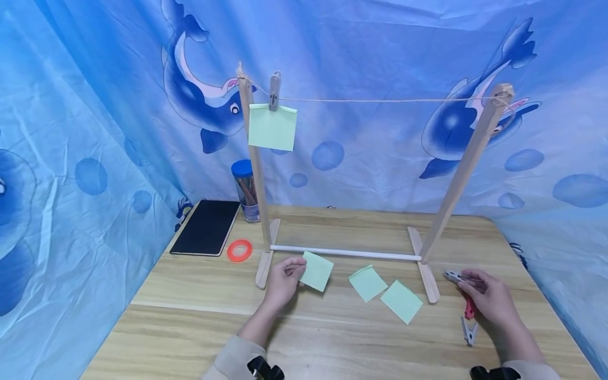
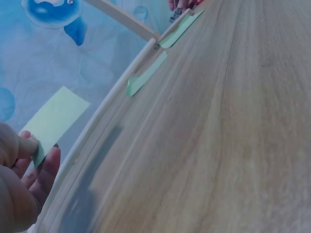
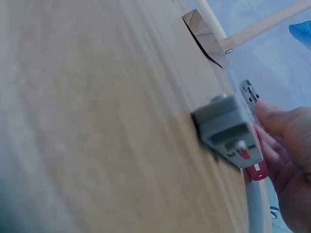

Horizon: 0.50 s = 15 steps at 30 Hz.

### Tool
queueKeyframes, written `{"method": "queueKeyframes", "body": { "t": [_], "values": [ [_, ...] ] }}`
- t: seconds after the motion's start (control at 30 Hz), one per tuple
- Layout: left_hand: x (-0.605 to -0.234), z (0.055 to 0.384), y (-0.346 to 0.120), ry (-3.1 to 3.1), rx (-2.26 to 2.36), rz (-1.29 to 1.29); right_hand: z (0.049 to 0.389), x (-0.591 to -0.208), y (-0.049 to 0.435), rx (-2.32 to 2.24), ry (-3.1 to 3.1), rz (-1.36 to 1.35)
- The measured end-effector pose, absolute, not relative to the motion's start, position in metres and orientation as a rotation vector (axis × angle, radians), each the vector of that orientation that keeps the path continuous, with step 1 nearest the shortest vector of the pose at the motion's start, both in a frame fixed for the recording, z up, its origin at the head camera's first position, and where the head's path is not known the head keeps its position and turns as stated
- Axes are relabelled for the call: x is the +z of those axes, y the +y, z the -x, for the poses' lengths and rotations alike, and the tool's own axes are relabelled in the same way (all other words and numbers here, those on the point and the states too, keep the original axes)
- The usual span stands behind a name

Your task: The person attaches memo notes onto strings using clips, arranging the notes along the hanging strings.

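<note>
My left hand (image 1: 281, 283) pinches a pale green sticky note (image 1: 316, 271) by its edge, raised over the table in the left wrist view. At the right, my right hand (image 1: 494, 298) grips a grey clothespin (image 1: 453, 276) between thumb and fingers. Just under that hand lie a red clothespin (image 1: 469, 307) and another grey clothespin (image 3: 228, 131). Two more green notes (image 1: 368, 283) rest on the table between the hands. A hung green note (image 1: 272, 128) dangles from the string (image 1: 361, 100), held by a grey clothespin (image 1: 274, 91) near the left post.
A wooden frame with a left post (image 1: 258, 184), right post (image 1: 458, 174) and white rod (image 1: 342, 253) stands across the table. To its left are a black tablet (image 1: 206, 227), an orange tape ring (image 1: 239, 250) and a blue-lidded jar (image 1: 247, 192). A blue curtain (image 1: 370, 63) hangs behind.
</note>
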<state>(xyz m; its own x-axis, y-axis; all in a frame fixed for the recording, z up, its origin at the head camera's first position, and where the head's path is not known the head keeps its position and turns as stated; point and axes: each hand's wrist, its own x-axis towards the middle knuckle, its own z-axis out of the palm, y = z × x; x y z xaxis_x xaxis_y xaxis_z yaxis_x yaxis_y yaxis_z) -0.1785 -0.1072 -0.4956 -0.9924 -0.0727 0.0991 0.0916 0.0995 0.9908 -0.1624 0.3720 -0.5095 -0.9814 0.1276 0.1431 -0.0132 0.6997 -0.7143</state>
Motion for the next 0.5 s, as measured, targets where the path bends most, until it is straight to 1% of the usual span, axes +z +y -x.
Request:
{"method": "queueKeyframes", "body": {
  "t": [0.17,0.4,0.5],
  "values": [
    [-0.491,0.178,-0.105,-2.181,-2.108,-0.026,0.163,-0.508,0.372,1.214,-2.699,0.197],
    [-0.479,0.183,-0.1,-2.024,-2.229,-0.042,0.159,-0.504,0.367,1.253,-2.68,0.235],
    [-0.473,0.185,-0.099,-1.98,-2.251,-0.068,0.159,-0.499,0.366,1.386,-2.594,0.271]
  ]
}}
